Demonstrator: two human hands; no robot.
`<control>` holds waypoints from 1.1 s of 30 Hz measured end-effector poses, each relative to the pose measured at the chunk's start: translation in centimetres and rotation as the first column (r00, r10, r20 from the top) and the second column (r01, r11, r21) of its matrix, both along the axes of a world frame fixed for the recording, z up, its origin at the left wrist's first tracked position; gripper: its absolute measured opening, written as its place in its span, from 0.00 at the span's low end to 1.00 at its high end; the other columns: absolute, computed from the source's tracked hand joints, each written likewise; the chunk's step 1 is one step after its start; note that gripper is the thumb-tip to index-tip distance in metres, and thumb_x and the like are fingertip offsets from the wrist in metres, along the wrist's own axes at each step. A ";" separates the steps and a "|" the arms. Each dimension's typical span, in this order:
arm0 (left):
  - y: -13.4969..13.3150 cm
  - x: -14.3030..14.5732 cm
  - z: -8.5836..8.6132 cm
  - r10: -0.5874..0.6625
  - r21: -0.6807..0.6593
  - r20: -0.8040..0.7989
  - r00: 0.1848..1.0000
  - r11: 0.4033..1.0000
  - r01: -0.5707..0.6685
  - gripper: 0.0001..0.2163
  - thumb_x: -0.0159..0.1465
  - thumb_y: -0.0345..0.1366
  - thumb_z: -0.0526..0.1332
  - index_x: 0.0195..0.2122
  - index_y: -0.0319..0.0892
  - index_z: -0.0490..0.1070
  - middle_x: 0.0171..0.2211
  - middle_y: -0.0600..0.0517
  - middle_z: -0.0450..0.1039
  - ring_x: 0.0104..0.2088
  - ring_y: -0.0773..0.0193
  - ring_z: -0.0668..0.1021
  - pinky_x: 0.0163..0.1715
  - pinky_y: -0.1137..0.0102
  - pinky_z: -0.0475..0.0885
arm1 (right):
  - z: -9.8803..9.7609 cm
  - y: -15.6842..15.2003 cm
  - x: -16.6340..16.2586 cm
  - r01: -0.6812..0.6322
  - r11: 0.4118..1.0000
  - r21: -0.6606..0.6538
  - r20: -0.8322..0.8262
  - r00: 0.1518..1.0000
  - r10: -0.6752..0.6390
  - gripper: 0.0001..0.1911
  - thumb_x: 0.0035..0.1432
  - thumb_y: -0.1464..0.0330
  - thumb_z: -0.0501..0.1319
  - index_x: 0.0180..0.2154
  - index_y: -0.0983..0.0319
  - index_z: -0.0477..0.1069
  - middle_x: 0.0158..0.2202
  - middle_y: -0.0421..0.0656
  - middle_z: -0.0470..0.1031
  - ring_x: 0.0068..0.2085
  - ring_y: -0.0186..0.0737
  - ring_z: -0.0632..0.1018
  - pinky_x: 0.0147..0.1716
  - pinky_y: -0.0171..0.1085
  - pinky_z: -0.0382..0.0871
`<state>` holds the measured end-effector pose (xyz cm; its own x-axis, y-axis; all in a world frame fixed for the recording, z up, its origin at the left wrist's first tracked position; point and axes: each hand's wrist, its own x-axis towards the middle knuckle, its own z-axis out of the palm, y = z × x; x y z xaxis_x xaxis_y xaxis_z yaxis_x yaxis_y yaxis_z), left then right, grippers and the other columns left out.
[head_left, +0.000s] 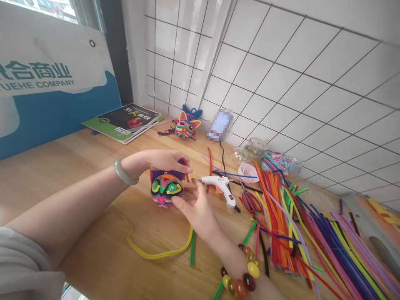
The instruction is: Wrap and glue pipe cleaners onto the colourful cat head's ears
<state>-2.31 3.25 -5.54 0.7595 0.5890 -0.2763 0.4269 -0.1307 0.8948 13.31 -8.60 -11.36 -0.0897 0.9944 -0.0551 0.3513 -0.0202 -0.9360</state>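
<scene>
A round cat-face ornament (166, 189) of colourful pipe cleaners, with green eyes and purple ears, stands on the wooden table. My left hand (167, 160) reaches over its top, thumb and fingers closed around a red-edged dark ear. At the ornament's right side, my right hand (198, 208) grips it with the thumb on its front edge; the other fingers are partly hidden behind. A white hot glue gun (218, 182) lies just beyond my right fingertips. In front of the ornament rest a curved yellow pipe cleaner (156, 255) and a green pipe cleaner (192, 248).
Bundles of pipe cleaners (278, 221) spread over the right side, beside scissors (250, 200) and a pink bowl (248, 172). By the tiled wall are a similar finished-looking ornament (184, 128), a blurred phone (219, 125) and clear containers (258, 146). Books (125, 121) lie far left.
</scene>
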 end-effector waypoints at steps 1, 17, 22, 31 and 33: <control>-0.1 0.1 0.0 0.011 0.012 -0.008 1.000 1.000 -0.011 0.19 0.53 0.52 0.59 0.31 0.39 0.68 0.27 0.51 0.72 0.24 0.68 0.72 0.21 0.76 0.66 | 0.1 -0.1 -0.1 0.022 1.000 0.012 0.014 1.000 -0.022 0.44 0.44 0.54 0.64 0.57 0.65 0.49 0.51 0.54 0.67 0.35 0.42 0.78 0.34 0.40 0.73; -1.0 1.4 -0.1 0.185 0.167 0.033 0.982 0.968 -0.188 0.16 0.53 0.49 0.59 0.29 0.39 0.70 0.24 0.54 0.69 0.23 0.70 0.68 0.19 0.77 0.61 | 0.0 0.8 2.0 -0.002 0.993 0.122 0.094 0.996 -0.009 0.47 0.41 0.61 0.67 0.60 0.60 0.47 0.48 0.49 0.70 0.48 0.46 0.73 0.44 0.44 0.68; -1.0 1.5 -0.2 0.156 0.168 0.054 0.986 0.972 -0.163 0.14 0.54 0.47 0.58 0.28 0.39 0.69 0.25 0.54 0.69 0.24 0.70 0.69 0.22 0.76 0.61 | 0.7 0.6 2.6 -0.065 0.989 0.136 0.173 0.984 0.041 0.47 0.42 0.59 0.66 0.60 0.60 0.46 0.50 0.50 0.68 0.49 0.47 0.72 0.47 0.45 0.67; -0.9 1.4 0.1 0.141 0.230 -0.008 0.990 0.964 -0.136 0.14 0.53 0.46 0.59 0.27 0.39 0.71 0.23 0.55 0.67 0.23 0.70 0.66 0.21 0.75 0.60 | 0.6 0.3 2.5 -0.081 0.957 0.280 0.236 0.972 0.013 0.36 0.45 0.60 0.65 0.56 0.58 0.56 0.50 0.48 0.69 0.50 0.48 0.71 0.46 0.45 0.68; -0.9 1.4 0.1 0.145 0.236 -0.019 0.989 0.962 -0.137 0.14 0.53 0.46 0.58 0.27 0.39 0.71 0.23 0.55 0.67 0.23 0.70 0.66 0.21 0.75 0.59 | 0.7 0.2 2.5 -0.087 0.956 0.279 0.242 0.970 0.018 0.35 0.46 0.60 0.64 0.55 0.58 0.57 0.51 0.48 0.68 0.51 0.48 0.71 0.47 0.45 0.68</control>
<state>-0.95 2.40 -5.49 0.6564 0.7407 -0.1436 0.4872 -0.2708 0.8302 15.78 -8.35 -10.70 -0.1609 0.9656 0.2045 0.5545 0.2598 -0.7906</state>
